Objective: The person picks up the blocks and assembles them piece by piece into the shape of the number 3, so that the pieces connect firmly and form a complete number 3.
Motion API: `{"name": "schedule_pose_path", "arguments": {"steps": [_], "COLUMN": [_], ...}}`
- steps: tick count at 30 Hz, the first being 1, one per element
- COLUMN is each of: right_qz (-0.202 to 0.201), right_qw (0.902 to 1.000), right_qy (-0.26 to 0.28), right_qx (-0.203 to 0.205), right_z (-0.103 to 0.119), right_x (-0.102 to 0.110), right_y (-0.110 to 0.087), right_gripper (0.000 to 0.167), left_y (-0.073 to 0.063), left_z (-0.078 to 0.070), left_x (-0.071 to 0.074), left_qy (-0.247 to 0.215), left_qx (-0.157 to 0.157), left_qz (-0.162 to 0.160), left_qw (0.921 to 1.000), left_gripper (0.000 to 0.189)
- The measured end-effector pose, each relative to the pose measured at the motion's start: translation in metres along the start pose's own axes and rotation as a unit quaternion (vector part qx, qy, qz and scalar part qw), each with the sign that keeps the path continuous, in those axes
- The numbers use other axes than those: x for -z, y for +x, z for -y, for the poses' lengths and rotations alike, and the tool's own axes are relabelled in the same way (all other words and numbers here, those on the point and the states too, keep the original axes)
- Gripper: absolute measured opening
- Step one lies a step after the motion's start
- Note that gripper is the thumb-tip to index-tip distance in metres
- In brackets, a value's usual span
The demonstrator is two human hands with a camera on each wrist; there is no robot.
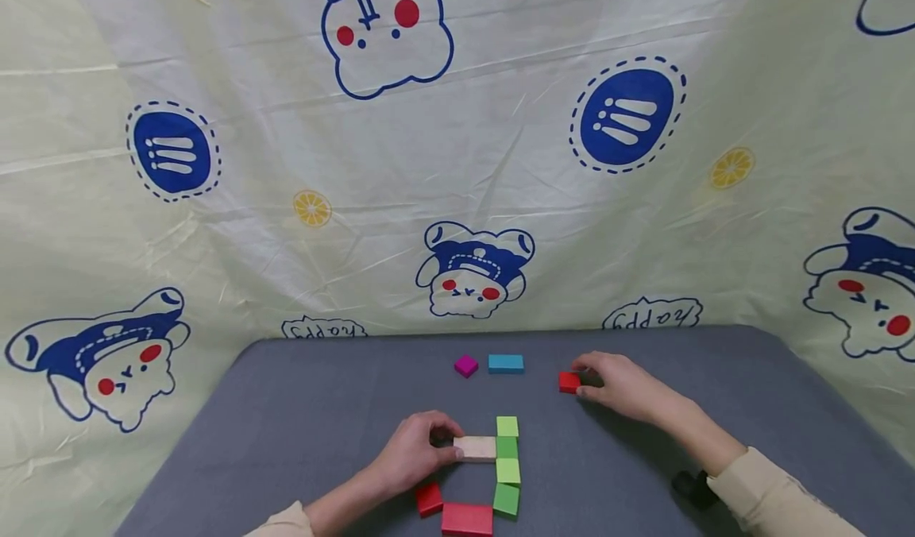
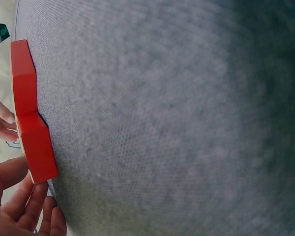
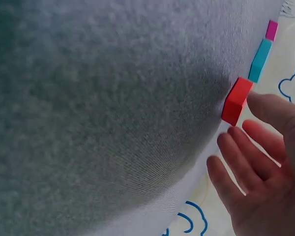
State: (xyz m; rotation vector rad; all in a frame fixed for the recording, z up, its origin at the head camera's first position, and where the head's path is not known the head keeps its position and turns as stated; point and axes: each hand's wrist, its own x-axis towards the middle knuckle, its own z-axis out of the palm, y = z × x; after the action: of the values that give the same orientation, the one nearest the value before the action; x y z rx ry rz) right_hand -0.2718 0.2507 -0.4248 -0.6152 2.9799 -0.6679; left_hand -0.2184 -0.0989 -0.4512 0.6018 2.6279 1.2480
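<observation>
My left hand [image 1: 418, 446] pinches the left end of a plain wooden block [image 1: 477, 448] between thumb and fingers. That block's right end meets a column of light and darker green blocks [image 1: 507, 469]. Below the left hand lie a small red block [image 1: 430, 500] and a larger red block [image 1: 467, 519]; in the left wrist view these red blocks [image 2: 37, 147] mostly hide the wooden one. Farther back on the right, my right hand [image 1: 622, 384] holds a red block [image 1: 569, 382] on the table between thumb and fingers, its other fingers [image 3: 226, 179] spread.
A magenta block [image 1: 466, 366] and a blue block [image 1: 506, 364] lie at the back of the grey table [image 1: 322, 410]. A printed curtain [image 1: 500, 164] hangs behind the table. Some dark object [image 1: 693, 489] is by the right sleeve.
</observation>
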Motion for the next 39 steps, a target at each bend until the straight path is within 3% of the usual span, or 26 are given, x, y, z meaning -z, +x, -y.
{"name": "schedule_pose_path", "arguments": {"steps": [6, 15, 21, 39], "right_qz": [0.021, 0.019, 0.012, 0.015], "right_qw": [0.9993, 0.9989, 0.9992, 0.9987], "right_qy": [0.030, 0.040, 0.037, 0.038], "right_qx": [-0.002, -0.017, -0.006, 0.031], "right_z": [-0.005, -0.009, -0.009, 0.019], "right_x": [-0.001, -0.004, -0.005, -0.013], "right_y": [0.004, 0.008, 0.008, 0.010], "right_gripper": [0.039, 0.035, 0.031, 0.031], "left_y": [0.000, 0.001, 0.001, -0.002], "left_z": [-0.001, 0.000, 0.001, -0.002], "left_x": [0.000, 0.000, -0.001, 0.001], "left_qy": [0.002, -0.001, 0.005, -0.008], "left_qx": [0.000, -0.001, 0.005, -0.003], "left_qz": [-0.002, -0.003, -0.003, -0.005], "left_qw": [1.0000, 1.0000, 1.0000, 1.0000], "left_gripper": [0.015, 0.016, 0.016, 0.018]}}
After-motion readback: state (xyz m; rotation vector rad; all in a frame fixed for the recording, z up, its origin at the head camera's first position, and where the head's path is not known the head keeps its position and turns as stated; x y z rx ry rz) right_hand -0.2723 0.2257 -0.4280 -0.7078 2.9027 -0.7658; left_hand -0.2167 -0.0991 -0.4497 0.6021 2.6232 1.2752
